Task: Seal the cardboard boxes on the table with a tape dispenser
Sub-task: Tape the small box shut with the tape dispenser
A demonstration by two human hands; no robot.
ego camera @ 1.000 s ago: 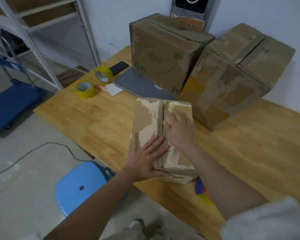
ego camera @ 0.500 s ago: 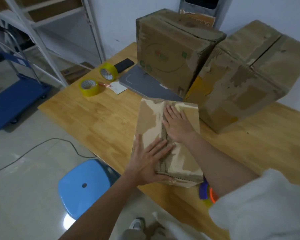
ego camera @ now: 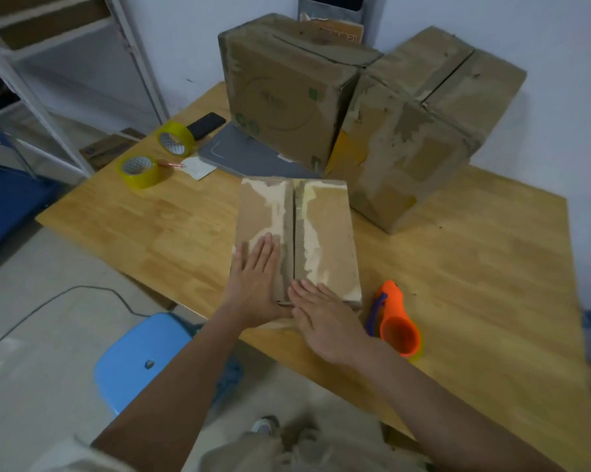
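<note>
Two hands flat on the small cardboard box (ego camera: pixel 297 240) at the near edge of the wooden table (ego camera: pixel 474 274). Left hand (ego camera: pixel 258 284) lies palm-down on the left flap, fingers extended and together, gripping nothing. Right hand (ego camera: pixel 324 321) lies palm-down over the near right corner, fingers extended, also gripping nothing; fingertips sit just right of the centre seam. Flaps are closed, seam runs away from the camera, no fresh tape visible on it; surface shows pale torn patches.

Orange tape dispenser (ego camera: pixel 394 318) lies on the table just right of the box, beside the right wrist, untouched.

Behind the small box: two large cardboard boxes, left one (ego camera: pixel 287 93) upright, right one (ego camera: pixel 420 131) tilted and leaning against it. A grey flat board (ego camera: pixel 239 155) lies in front of the left one. Far left of table: two yellow tape rolls (ego camera: pixel 140 170) (ego camera: pixel 175 137), a black phone (ego camera: pixel 206 125), a white paper scrap (ego camera: pixel 198 166).

Blue stool (ego camera: pixel 144 359) on the floor below the table edge.
</note>
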